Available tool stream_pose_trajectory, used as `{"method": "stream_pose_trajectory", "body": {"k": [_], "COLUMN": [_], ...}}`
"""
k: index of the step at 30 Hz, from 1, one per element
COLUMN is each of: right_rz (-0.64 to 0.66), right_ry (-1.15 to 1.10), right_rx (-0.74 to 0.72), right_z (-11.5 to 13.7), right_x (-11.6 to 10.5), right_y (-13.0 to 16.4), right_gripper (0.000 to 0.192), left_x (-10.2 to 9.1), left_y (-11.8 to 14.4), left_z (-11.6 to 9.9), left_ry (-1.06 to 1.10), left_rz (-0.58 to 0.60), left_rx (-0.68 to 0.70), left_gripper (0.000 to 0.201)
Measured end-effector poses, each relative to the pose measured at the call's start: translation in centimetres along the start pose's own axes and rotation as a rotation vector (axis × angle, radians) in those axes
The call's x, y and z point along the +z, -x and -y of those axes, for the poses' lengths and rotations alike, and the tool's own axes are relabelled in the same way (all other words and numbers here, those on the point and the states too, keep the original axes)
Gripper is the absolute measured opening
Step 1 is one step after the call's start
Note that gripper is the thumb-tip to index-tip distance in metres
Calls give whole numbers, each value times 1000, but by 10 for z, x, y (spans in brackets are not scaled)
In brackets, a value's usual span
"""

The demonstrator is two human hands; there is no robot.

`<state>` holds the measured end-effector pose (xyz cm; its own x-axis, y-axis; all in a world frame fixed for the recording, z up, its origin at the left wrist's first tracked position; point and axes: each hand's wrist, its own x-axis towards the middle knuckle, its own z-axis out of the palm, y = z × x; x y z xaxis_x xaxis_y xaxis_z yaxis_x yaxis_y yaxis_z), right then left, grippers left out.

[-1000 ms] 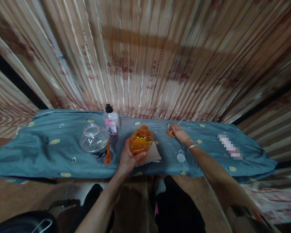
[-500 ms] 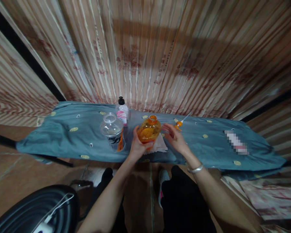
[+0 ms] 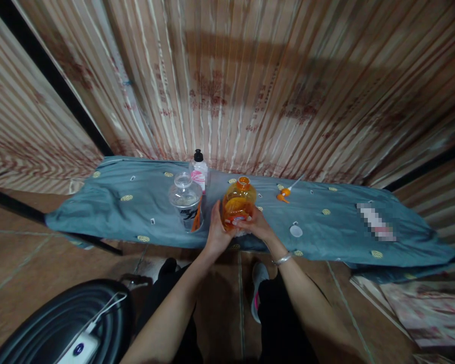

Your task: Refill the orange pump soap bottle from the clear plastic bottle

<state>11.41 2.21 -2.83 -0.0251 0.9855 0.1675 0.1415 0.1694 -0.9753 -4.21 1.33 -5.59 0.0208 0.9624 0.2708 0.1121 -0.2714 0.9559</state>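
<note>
An uncapped amber bottle (image 3: 241, 194) of orange liquid stands near the front of the cloth-covered table. My left hand (image 3: 219, 230) is wrapped round its left side, and my right hand (image 3: 257, 225) grips it from the right near the label. Under the bottle, a bit of white cloth or paper shows. An orange pump head (image 3: 284, 194) with a thin white tube lies to the right, behind my right hand. Left of the bottle is an open clear plastic jug (image 3: 185, 199) with an orange and black label.
A clear bottle with a black cap (image 3: 199, 169) and pink label stands behind the jug. On the teal table cloth (image 3: 333, 235) lie a round pale disc (image 3: 296, 230) and a blurred-out packet (image 3: 376, 221). Pleated curtains hang behind. A black stool (image 3: 109, 323) holds a white device (image 3: 79, 349) with a cable.
My right hand has come in from the right and closed on the amber bottle. The pale disc has come into sight on the cloth. The camera view has shifted slightly.
</note>
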Motion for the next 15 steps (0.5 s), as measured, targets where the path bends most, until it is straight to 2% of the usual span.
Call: {"method": "stream_pose_trajectory", "body": {"k": [2, 4, 7, 10, 12, 15], "right_rz": [-65, -155, -274, -304, -295, -276], "right_ry": [76, 199, 360, 411, 410, 401], "right_rx": [28, 54, 60, 46, 45, 69], "right_z": [-1, 0, 4, 3, -1, -10], "right_x": [3, 5, 9, 13, 13, 13], "right_y": [5, 10, 16, 20, 21, 23], "right_gripper": [62, 63, 63, 64, 64, 61], "left_x": [-8, -16, -32, -54, -74, -105], "left_y": [12, 23, 38, 50, 57, 57], "left_z": [-2, -6, -13, -16, -14, -7], "left_ry": [-25, -38, -38, -39, -51, -94], "left_rz": [-15, -19, -7, -19, -66, -231], "left_rx": [-1, 5, 13, -20, -63, -114], "left_gripper": [95, 88, 55, 26, 23, 34]}}
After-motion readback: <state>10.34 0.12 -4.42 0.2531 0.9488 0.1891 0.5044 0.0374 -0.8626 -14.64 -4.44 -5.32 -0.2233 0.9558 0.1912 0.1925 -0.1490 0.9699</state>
